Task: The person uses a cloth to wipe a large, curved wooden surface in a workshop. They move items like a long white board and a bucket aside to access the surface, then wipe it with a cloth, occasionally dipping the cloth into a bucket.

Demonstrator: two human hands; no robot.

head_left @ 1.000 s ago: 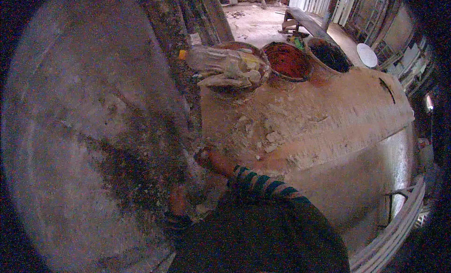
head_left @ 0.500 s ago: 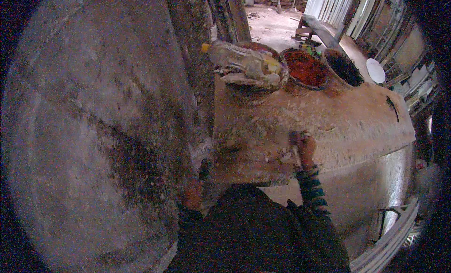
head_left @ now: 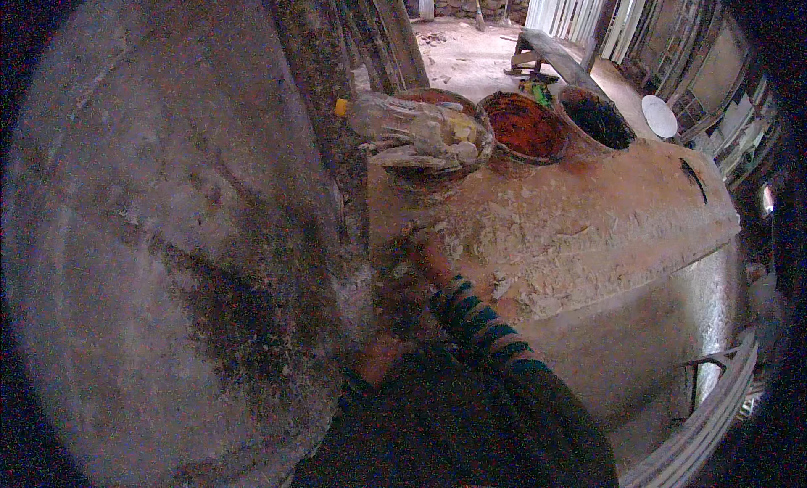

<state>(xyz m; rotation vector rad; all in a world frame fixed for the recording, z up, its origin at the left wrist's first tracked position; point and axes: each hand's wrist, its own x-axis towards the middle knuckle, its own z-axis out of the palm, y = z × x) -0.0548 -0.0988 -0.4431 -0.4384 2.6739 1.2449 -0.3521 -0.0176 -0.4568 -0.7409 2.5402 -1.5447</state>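
Observation:
My right hand (head_left: 430, 259), in a striped sleeve, reaches across to the left end of a dusty earth-coloured work surface (head_left: 588, 211). Motion smears its fingers; they look closed round something dark and small that I cannot make out. Low in front of my body is my left hand (head_left: 382, 358), dim and blurred, close to the surface's near left corner and beside the grey wall (head_left: 109, 278). Its fingers are too dark to read. Flakes and crumbs of pale material (head_left: 538, 286) lie over the surface.
A crumpled clear plastic bottle (head_left: 412, 126) with a yellow cap lies at the back left. Beside it stand a tub of red-orange material (head_left: 530, 131) and a dark-filled tub (head_left: 597, 118). Beyond are a wooden bench (head_left: 555, 55), a white round dish (head_left: 659, 116) and leaning boards (head_left: 387, 38).
My right hand has swept left over the surface, from its middle to its left end. My left hand has shifted slightly right and toward my body. The view has turned a little.

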